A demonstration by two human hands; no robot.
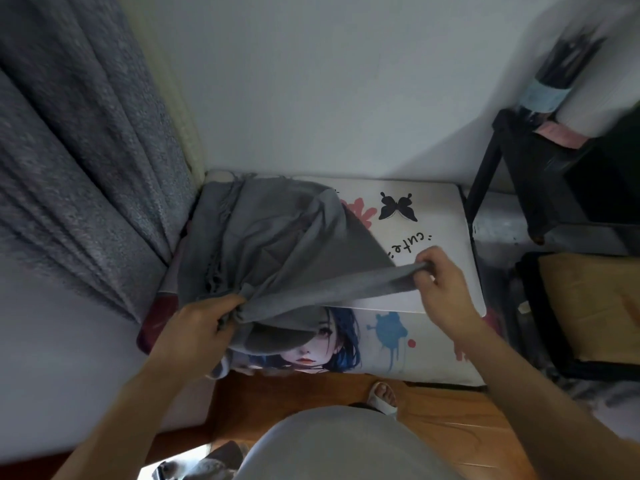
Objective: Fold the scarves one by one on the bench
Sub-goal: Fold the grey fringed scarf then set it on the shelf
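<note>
so the left hand (204, 323) is bunched tight on the grey scarf (277, 244) at about 8 o'clock on the bench (443, 209), right hand (440, 278) pinching its edge out at 3, stretched span running left-right, the rest heaped toward 11, nearer the left.

We can read one word only: "cute" (411, 244), handwritten in black with small marks at either end, printed on the white cover of the counter (446, 216). It appears upside down to us and sits just beyond the right hand (441, 282). The pale label (543, 93) on the dark object far beyond that hand is too blurred to read.
</note>
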